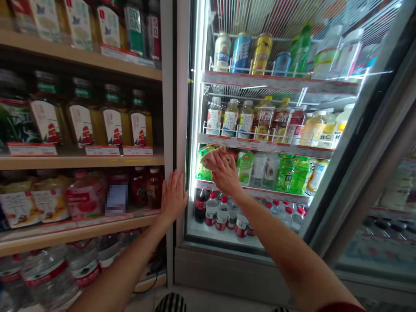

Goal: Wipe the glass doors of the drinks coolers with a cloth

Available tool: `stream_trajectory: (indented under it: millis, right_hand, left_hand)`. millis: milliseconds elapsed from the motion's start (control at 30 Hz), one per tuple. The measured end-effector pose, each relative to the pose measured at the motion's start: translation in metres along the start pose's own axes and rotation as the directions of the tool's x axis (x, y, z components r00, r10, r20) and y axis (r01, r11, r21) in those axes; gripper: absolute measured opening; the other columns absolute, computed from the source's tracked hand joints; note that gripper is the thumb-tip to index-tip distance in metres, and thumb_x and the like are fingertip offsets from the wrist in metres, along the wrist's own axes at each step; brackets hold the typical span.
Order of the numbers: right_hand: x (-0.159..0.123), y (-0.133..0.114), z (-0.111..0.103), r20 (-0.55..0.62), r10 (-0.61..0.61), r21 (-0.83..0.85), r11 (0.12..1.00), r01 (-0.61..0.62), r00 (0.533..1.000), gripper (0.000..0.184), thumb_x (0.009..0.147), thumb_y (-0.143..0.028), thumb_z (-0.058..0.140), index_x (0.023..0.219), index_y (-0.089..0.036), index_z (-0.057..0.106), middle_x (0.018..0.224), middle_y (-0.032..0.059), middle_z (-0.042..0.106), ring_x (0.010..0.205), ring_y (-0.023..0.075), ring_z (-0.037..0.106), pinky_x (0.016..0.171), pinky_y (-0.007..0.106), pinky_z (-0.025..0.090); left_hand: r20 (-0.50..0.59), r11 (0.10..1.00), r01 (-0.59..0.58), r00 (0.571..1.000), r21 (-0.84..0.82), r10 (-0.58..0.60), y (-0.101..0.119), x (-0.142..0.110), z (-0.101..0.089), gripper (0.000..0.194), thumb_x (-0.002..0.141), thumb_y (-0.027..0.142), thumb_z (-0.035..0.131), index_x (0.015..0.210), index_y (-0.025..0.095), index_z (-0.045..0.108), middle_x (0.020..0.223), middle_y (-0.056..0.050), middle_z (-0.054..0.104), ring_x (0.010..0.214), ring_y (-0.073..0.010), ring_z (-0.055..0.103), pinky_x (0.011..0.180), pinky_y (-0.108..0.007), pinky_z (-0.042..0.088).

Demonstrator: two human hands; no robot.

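My right hand (226,175) reaches into the lit drinks fridge and grips a crumpled pinkish cloth (212,159) at the third shelf. The cloth is in front of a green bottle (203,173) and covers part of it. Just right of the hand stands another green-labelled bottle (245,167). My left hand (174,196) lies flat, fingers stretched out, against the upright panel between the wooden shelves and the fridge frame. Nothing is in the left hand. My right palm is turned away from view.
Wooden shelves (81,161) with bottled drinks stand at the left. Wire-railed fridge shelves (279,82) hold cans and bottles, with red-capped water bottles (222,214) at the bottom. A dark-framed glass door (360,130) is at the right. A striped shoe (170,302) shows below.
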State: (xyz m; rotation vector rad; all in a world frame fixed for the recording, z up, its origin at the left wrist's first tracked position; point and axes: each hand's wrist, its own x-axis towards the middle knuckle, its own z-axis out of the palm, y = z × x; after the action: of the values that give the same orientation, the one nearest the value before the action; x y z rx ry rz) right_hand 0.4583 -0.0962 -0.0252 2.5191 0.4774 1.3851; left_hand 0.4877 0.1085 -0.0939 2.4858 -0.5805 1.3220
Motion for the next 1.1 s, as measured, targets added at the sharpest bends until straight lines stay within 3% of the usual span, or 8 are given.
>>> stream_trajectory:
  millis: [67,267,400,467,667,733,867,1100]
  right_hand:
    - [-0.012,0.009,-0.007,-0.028,0.067,-0.029,0.997,-0.068,0.997,0.06,0.084,-0.025,0.042,0.141,-0.02,0.023,0.148,0.007,0.024,0.137,0.025,0.015,0.11,0.052,0.004]
    - [-0.085,0.036,-0.012,0.092,-0.094,-0.064,0.993,0.1,0.991,0.06,0.083,-0.025,0.045,0.14,-0.023,0.026,0.145,0.0055,0.032,0.135,0.0228,0.021,0.111,0.048,0.007]
    - [-0.073,0.077,-0.034,-0.098,0.178,-0.165,0.967,-0.192,0.979,0.058,0.085,-0.026,0.042,0.141,-0.024,0.024,0.148,0.0087,0.023,0.136,0.0243,0.018,0.109,0.051,0.01]
    - [-0.079,0.09,-0.04,-0.157,0.228,-0.189,0.948,-0.256,0.961,0.057,0.086,-0.025,0.042,0.14,-0.024,0.025,0.149,0.0092,0.021,0.137,0.0254,0.016,0.109,0.052,0.012]
    - [-0.144,0.105,-0.046,0.03,0.046,-0.212,0.976,-0.039,0.999,0.058,0.084,-0.02,0.044,0.139,-0.025,0.027,0.142,0.0069,0.037,0.133,0.0218,0.027,0.11,0.049,0.015]
    - [-0.138,0.123,-0.056,-0.038,0.123,-0.241,0.962,-0.129,0.992,0.056,0.085,-0.024,0.044,0.139,-0.023,0.029,0.144,0.0086,0.033,0.134,0.0231,0.025,0.109,0.05,0.015]
    - [-0.117,0.154,-0.073,-0.259,0.333,-0.262,0.879,-0.397,0.907,0.051,0.086,-0.029,0.044,0.136,-0.022,0.035,0.148,0.0119,0.022,0.137,0.0269,0.016,0.107,0.053,0.017]
    - [-0.187,0.153,-0.065,-0.022,0.159,-0.276,0.948,-0.159,0.987,0.054,0.085,-0.023,0.044,0.138,-0.025,0.031,0.142,0.0089,0.036,0.136,0.0229,0.021,0.109,0.049,0.019]
  left_hand:
    - [-0.007,1.0,-0.012,1.0,-0.018,0.012,0.008,0.001,0.002,0.057,0.083,0.027,0.042,0.135,0.009,0.029,0.146,-0.017,0.023,0.136,-0.028,0.019,0.107,-0.05,0.023]
    - [0.017,0.993,-0.094,0.995,-0.072,0.096,0.04,0.005,0.008,0.056,0.083,0.026,0.043,0.135,0.011,0.03,0.146,-0.015,0.024,0.136,-0.0268,0.019,0.108,-0.049,0.023]
    - [0.009,0.981,-0.145,0.989,-0.125,0.148,0.07,0.01,0.012,0.057,0.083,0.027,0.044,0.135,0.011,0.03,0.146,-0.015,0.023,0.137,-0.0263,0.017,0.109,-0.05,0.022]
    - [-0.005,0.973,-0.176,0.984,-0.147,0.178,0.087,0.012,0.012,0.057,0.083,0.027,0.045,0.135,0.011,0.03,0.146,-0.015,0.023,0.137,-0.0256,0.015,0.109,-0.049,0.022]
    - [-0.014,0.949,-0.254,0.967,-0.188,0.256,0.128,0.024,0.006,0.058,0.081,0.025,0.047,0.135,0.011,0.03,0.145,-0.014,0.026,0.137,-0.0244,0.017,0.11,-0.047,0.021]
    - [-0.031,0.942,-0.269,0.963,-0.199,0.268,0.139,0.033,0.004,0.059,0.081,0.025,0.047,0.135,0.011,0.029,0.146,-0.015,0.025,0.137,-0.0246,0.017,0.11,-0.047,0.021]
    - [-0.077,0.925,-0.312,0.95,-0.217,0.302,0.164,0.05,0.002,0.061,0.081,0.025,0.048,0.137,0.012,0.027,0.147,-0.014,0.023,0.137,-0.025,0.014,0.11,-0.047,0.02]
    - [-0.097,0.907,-0.356,0.934,-0.225,0.343,0.193,0.06,0.002,0.06,0.079,0.024,0.048,0.135,0.012,0.029,0.146,-0.013,0.024,0.137,-0.0248,0.016,0.11,-0.047,0.02]
